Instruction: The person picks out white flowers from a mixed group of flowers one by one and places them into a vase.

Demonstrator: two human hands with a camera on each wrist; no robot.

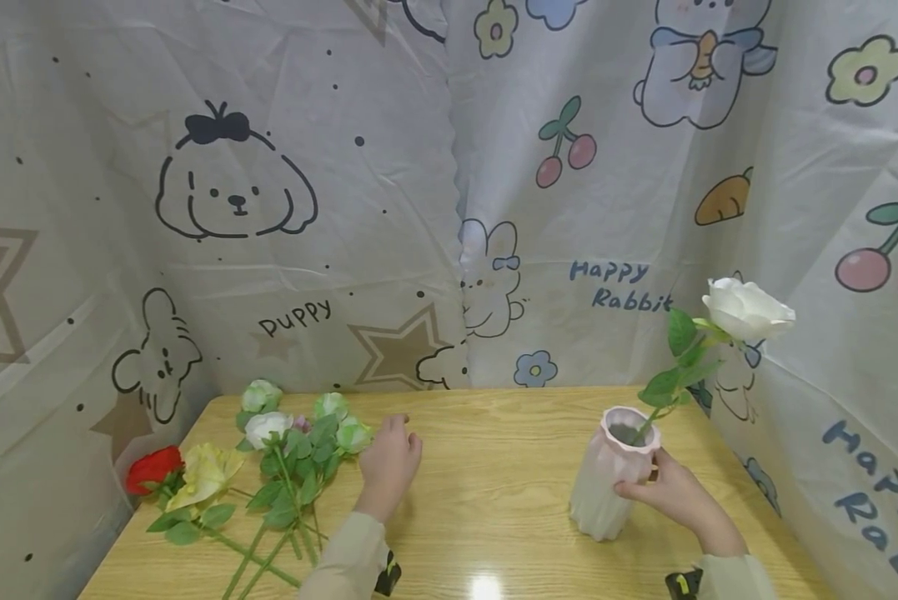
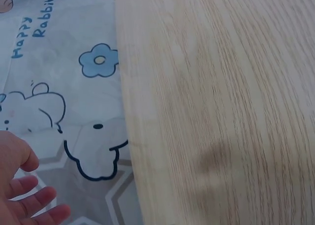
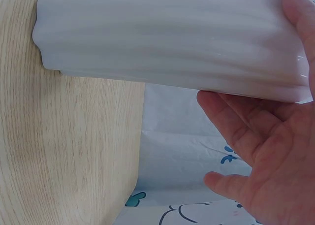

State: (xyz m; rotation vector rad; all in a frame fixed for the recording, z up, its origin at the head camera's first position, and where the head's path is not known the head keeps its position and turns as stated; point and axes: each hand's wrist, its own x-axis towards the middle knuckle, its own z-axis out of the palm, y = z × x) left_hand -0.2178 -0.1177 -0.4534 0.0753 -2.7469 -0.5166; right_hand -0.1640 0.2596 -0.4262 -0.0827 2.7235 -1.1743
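Note:
A pale pink-white fluted vase (image 1: 602, 487) stands at the right of the table, tilted slightly. My right hand (image 1: 677, 496) grips it near the rim, thumb on the front and fingers behind; the right wrist view shows the vase (image 3: 167, 38) between thumb and fingers. One white rose (image 1: 749, 310) with green leaves leans out of the vase to the right. My left hand (image 1: 392, 462) is beside the bunch of white and green flowers (image 1: 298, 467), holding nothing. Its fingers (image 2: 42, 201) look loosely bent in the left wrist view.
Further left lie a red rose (image 1: 154, 469) and a yellow flower (image 1: 210, 475), their stems pointing toward the table's front. The wooden table (image 1: 494, 467) is enclosed at the back and sides by a printed curtain (image 1: 388, 208).

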